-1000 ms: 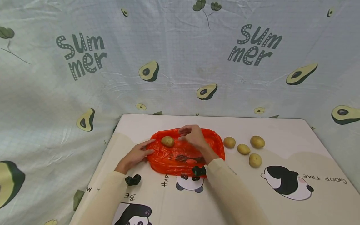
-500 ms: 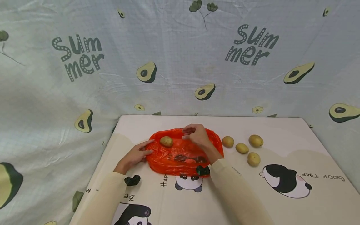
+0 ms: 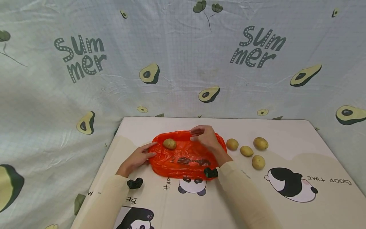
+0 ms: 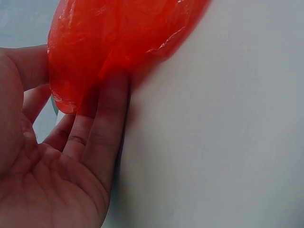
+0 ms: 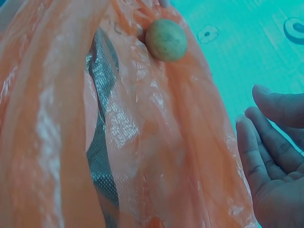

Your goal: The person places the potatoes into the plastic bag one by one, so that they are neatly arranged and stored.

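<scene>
A red plastic bag (image 3: 183, 168) lies spread on the table, its rim bunched up around the middle. One potato (image 3: 169, 144) sits on the plastic inside its far left part. My left hand (image 3: 138, 158) is at the bag's left edge. In the left wrist view its mostly straight fingers (image 4: 107, 128) lie against the red film, which partly covers their tips. Over the bag's far right side is my right hand (image 3: 206, 136), fingers loosely bent and holding nothing. The right wrist view shows its thumb and fingers (image 5: 251, 152) apart beside the bag's edge.
Several more potatoes (image 3: 258, 162) lie on the table just right of the bag. The white table (image 3: 286, 136) has printed pandas and lettering. Behind it hangs a pale cloth (image 3: 177, 38) with avocado prints. A small black device (image 3: 135, 183) is at the left wrist.
My right hand has shifted to the right over the bag, away from the potato inside it. The left hand keeps its place at the left edge.
</scene>
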Demonstrator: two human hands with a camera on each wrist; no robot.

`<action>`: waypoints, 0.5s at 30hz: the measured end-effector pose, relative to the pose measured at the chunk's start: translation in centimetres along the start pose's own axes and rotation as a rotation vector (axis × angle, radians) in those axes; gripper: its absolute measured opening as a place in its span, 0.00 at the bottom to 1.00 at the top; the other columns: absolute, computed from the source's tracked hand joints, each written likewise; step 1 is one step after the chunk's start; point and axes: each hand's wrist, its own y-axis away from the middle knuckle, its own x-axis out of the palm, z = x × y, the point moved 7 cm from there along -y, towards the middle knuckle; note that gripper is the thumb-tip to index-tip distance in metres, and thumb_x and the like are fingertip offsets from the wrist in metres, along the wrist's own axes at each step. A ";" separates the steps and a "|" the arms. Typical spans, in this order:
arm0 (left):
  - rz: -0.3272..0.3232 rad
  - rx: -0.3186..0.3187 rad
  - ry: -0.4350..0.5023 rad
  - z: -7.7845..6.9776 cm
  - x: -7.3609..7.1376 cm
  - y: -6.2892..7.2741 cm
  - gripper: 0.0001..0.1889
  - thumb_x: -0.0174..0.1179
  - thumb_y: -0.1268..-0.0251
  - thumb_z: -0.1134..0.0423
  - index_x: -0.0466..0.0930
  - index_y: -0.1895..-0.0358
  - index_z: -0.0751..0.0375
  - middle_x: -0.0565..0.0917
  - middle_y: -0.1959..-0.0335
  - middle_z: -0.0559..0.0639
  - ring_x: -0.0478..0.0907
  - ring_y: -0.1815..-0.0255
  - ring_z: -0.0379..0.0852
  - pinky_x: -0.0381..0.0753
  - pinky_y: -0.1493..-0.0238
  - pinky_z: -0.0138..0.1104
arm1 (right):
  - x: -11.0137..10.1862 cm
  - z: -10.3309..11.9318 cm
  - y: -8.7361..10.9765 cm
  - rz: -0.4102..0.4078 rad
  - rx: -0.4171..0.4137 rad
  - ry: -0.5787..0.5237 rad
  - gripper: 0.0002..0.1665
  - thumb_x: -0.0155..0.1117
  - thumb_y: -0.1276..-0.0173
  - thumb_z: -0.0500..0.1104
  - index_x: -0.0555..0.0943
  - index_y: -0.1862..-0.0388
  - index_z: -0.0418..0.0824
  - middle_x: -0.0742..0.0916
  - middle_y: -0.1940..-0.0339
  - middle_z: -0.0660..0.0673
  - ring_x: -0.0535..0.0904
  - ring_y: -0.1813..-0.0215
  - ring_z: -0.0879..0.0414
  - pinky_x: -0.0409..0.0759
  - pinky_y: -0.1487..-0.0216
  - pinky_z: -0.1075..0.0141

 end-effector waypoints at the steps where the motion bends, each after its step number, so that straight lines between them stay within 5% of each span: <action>1: 0.004 0.005 -0.003 -0.1 0.0 -0.1 0.31 0.56 0.20 0.60 0.61 0.18 0.49 0.66 0.21 0.65 0.77 0.45 0.52 0.83 0.54 0.31 | -0.1 0.0 0.0 -0.003 0.003 -0.004 0.17 0.73 0.35 0.32 0.88 0.48 0.42 0.91 0.49 0.41 0.87 0.48 0.46 0.84 0.36 0.51; 15: 0.017 0.008 -0.013 -1.0 -0.5 -0.7 0.31 0.55 0.20 0.61 0.61 0.18 0.51 0.67 0.22 0.66 0.77 0.49 0.50 0.81 0.55 0.32 | -1.7 0.2 -0.4 -0.027 0.002 -0.028 0.17 0.73 0.35 0.31 0.88 0.47 0.41 0.91 0.48 0.40 0.87 0.48 0.47 0.85 0.37 0.52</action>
